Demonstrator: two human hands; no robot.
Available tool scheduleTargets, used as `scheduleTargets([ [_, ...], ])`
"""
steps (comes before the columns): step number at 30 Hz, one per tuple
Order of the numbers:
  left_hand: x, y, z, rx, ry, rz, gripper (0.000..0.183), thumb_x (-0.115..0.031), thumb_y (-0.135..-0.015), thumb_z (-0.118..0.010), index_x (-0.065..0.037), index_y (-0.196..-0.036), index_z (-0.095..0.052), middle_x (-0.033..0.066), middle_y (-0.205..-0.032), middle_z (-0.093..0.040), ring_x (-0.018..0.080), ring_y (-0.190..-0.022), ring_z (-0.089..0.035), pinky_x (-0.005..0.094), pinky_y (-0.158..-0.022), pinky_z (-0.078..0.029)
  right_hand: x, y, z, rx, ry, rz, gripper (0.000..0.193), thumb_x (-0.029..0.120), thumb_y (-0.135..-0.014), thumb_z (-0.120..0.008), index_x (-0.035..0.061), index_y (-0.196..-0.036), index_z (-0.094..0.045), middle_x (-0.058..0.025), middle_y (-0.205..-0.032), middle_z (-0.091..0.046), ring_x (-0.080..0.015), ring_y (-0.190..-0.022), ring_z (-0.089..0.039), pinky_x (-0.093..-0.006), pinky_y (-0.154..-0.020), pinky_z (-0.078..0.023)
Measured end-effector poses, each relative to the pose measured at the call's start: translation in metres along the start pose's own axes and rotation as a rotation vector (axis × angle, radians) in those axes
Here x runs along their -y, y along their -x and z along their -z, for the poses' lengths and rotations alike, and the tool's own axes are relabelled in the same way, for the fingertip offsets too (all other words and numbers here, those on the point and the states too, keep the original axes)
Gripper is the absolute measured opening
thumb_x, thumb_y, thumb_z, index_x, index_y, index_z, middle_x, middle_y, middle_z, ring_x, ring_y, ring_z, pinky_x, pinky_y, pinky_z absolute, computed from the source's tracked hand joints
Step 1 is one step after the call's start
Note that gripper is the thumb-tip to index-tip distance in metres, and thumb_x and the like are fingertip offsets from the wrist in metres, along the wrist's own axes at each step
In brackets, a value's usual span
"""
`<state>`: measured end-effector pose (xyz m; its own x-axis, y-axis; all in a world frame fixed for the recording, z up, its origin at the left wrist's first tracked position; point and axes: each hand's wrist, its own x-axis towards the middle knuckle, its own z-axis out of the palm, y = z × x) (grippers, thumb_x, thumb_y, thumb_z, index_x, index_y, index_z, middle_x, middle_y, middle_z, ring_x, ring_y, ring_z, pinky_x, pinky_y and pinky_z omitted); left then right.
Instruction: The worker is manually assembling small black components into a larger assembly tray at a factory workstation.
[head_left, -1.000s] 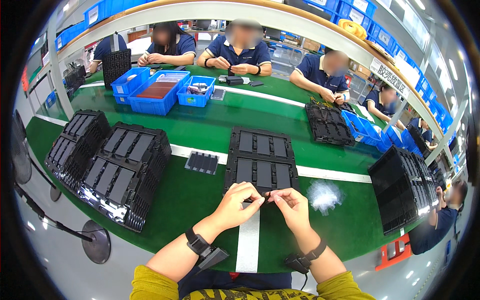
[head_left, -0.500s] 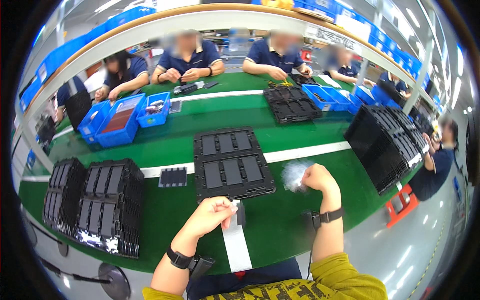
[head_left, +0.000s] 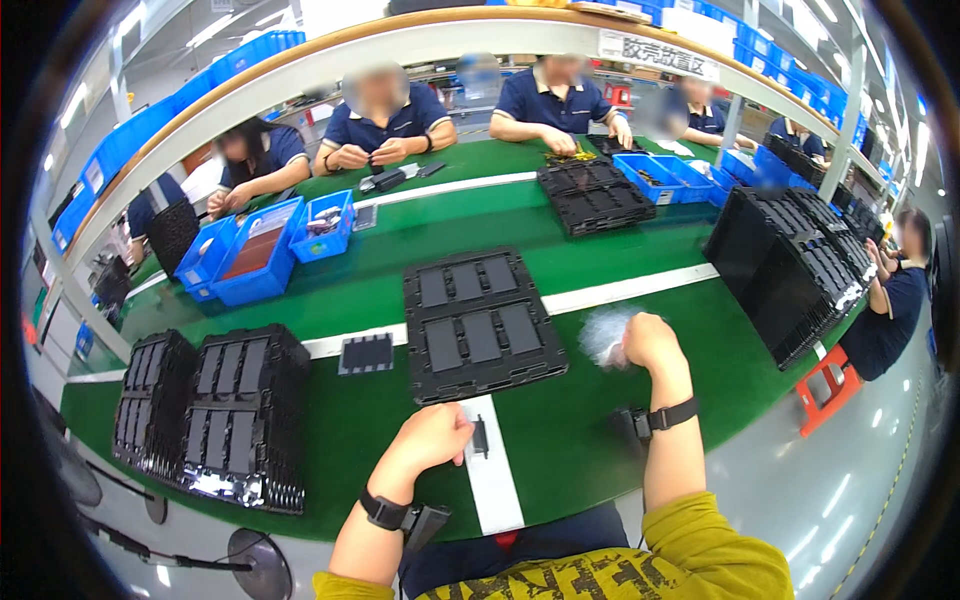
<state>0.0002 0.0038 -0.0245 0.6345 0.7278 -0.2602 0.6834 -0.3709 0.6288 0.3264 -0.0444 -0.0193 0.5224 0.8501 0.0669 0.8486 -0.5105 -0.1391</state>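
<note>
A broad surface (head_left: 570,465) with a smooth, faintly glossy green covering lies beneath both sets of fingers, crossed by flat white bands. Far to the right of the right fingers stands a tall stack of black moulded trays (head_left: 755,275), its side finely ridged by the layered rims; well to the left of the left fingers, two lower stacks (head_left: 245,400) show the same ridged edges, with glints on the shiny plastic near the bottom. Just beyond the left fingers rests a single black tray (head_left: 490,381), its rim notched and its pockets filled by two rows of three matte, dark-grey rectangular panels (head_left: 481,338). The right hand (head_left: 656,342) is curled, its fingers reaching the near edge of a loose pile of thin, clear, crinkled film (head_left: 602,332); whether they pinch a piece cannot be told. Beyond the left fingers and to their left lies a flat sheet (head_left: 367,355) with a pale, translucent border and dark bars. The left hand (head_left: 432,437) is bent closed, its fingers gripping a dark piece (head_left: 481,437) at their right side, over a white band: small, narrow and elongated, nearly black, with a slimmer projecting end.
</note>
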Motion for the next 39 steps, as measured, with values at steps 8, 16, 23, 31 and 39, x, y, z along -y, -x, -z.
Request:
scheduleTargets([
  [8,0.000,0.001,-0.001,-0.268,-0.006,-0.088,0.024,-0.022,-0.084,-0.054,-0.003,-0.070,-0.055,0.0067,-0.053,-0.059,0.0178,-0.049,-0.059,0.0314,-0.051,-0.046,0.038,0.000,0.006,-0.201,-0.585,0.215,0.016,0.019,-0.071,-0.066,0.0037,-0.076,-0.068,-0.0175,-0.075,-0.065,-0.0303,-0.073,-0.065,-0.0374,-0.068,-0.051],
  [16,0.025,-0.028,-0.012,-0.940,-0.150,-0.164,0.051,-0.027,-0.078,-0.065,0.001,-0.116,-0.046,0.0226,-0.124,-0.039,0.0359,-0.118,-0.037,0.0456,-0.095,-0.031,0.171,-0.040,0.001,0.432,-0.846,0.676,0.023,0.021,-0.077,-0.066,-0.0002,-0.085,-0.066,-0.0142,-0.077,-0.066,-0.0207,-0.072,-0.064,-0.0325,-0.068,-0.049],
  [23,0.033,-0.037,-0.021,-0.713,-0.212,-0.066,0.064,-0.040,-0.087,-0.049,0.002,-0.132,-0.033,0.0287,-0.138,-0.024,0.0391,-0.132,-0.019,0.0529,-0.105,-0.016,0.232,-0.082,-0.018,0.124,-0.070,0.768,0.041,0.041,-0.070,-0.070,0.0005,-0.079,-0.066,-0.0191,-0.081,-0.065,-0.0344,-0.081,-0.062,-0.0413,-0.073,-0.049],
  [31,0.031,-0.038,-0.029,-0.749,-0.176,-0.074,0.061,-0.039,-0.085,-0.052,0.001,-0.129,-0.038,0.0279,-0.137,-0.025,0.0396,-0.130,-0.023,0.0532,-0.104,-0.020,0.232,-0.104,-0.021,0.091,0.049,0.864,0.061,0.061,-0.069,-0.063,-0.0004,-0.072,-0.061,-0.0196,-0.074,-0.063,-0.0357,-0.075,-0.061,-0.0418,-0.071,-0.048],
  [39,0.031,-0.039,-0.025,-0.742,-0.167,-0.052,0.059,-0.038,-0.086,-0.051,0.001,-0.129,-0.039,0.0281,-0.139,-0.023,0.0399,-0.130,-0.023,0.0521,-0.105,-0.019,0.234,-0.116,-0.017,0.441,-0.679,0.478,0.033,0.030,-0.078,-0.071,0.0035,-0.077,-0.050,-0.0099,-0.065,-0.063,-0.0120,-0.052,-0.058,-0.0219,-0.048,-0.046],
])
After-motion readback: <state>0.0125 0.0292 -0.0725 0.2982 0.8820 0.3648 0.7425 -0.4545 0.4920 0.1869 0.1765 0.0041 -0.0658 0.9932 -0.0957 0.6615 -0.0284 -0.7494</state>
